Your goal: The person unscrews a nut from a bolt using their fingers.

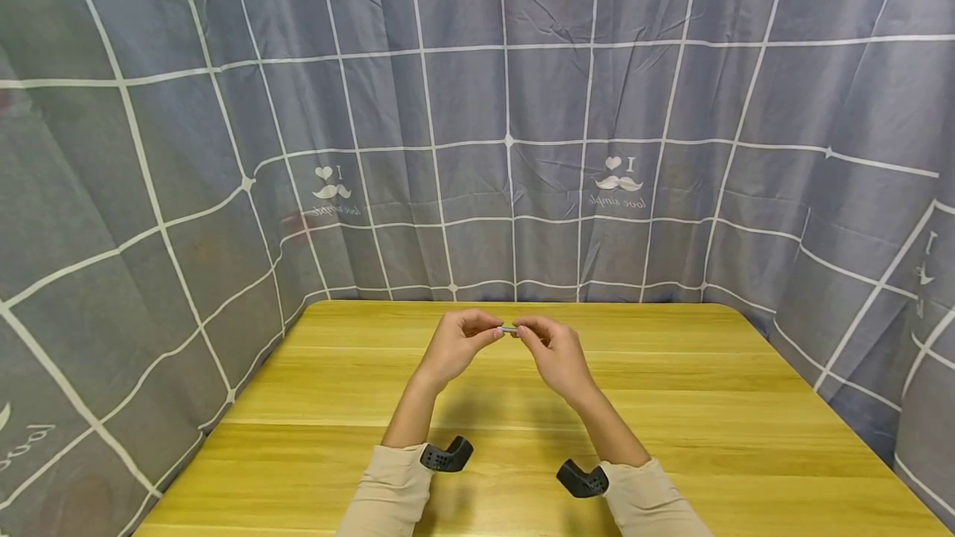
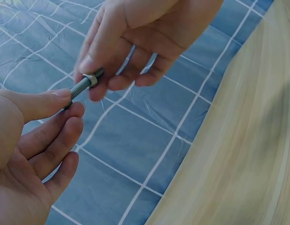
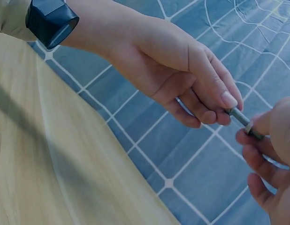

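Above the table, a threaded metal bolt (image 1: 509, 329) is held between both hands. My left hand (image 1: 453, 348) pinches one end of the bolt (image 2: 80, 88) between thumb and fingertips, which hide that end. A nut (image 2: 92, 80) sits on the thread toward the other end, whose tip pokes out past it. With thumb and index finger, my right hand (image 1: 553, 352) pinches at the nut (image 3: 248, 128). The remaining fingers of both hands are loosely bent below the bolt.
A wood-grain table (image 1: 336, 404) lies beneath the hands. Grey curtains (image 1: 462, 106) with white grid lines hang behind it and at both sides. Black wrist devices (image 1: 448, 455) sit at the ends of the beige sleeves (image 1: 388, 491).
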A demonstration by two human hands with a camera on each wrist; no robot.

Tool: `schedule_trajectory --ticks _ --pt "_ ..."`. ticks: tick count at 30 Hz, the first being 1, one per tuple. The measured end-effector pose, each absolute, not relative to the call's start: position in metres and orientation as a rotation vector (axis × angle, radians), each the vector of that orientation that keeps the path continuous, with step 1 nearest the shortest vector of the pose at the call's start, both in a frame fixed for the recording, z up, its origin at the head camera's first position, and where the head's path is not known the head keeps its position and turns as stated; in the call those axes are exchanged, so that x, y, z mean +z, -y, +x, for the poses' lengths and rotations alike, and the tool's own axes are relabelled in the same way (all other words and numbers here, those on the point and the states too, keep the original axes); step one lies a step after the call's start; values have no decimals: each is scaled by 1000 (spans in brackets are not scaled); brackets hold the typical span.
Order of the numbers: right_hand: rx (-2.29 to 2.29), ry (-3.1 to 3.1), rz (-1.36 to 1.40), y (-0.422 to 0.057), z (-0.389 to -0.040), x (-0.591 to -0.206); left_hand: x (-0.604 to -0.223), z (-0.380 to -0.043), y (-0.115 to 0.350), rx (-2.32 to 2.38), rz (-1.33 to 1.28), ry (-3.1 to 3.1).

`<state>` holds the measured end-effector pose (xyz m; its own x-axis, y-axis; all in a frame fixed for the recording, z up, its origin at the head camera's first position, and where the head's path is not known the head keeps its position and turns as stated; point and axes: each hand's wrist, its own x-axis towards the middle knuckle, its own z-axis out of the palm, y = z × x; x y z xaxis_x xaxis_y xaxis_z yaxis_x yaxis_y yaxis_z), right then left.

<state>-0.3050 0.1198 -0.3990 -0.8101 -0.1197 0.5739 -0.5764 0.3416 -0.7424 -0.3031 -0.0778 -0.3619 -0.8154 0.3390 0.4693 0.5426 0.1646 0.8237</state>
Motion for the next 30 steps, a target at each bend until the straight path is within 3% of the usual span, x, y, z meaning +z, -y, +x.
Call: schedule_trajectory --ticks 18,30 --pt "1464 2230 638 -119 -306 -400 -387 -330 80 -1736 -876 2244" --pt "1535 2278 531 -118 -303 -399 -361 -303 79 -1729 -889 2251"
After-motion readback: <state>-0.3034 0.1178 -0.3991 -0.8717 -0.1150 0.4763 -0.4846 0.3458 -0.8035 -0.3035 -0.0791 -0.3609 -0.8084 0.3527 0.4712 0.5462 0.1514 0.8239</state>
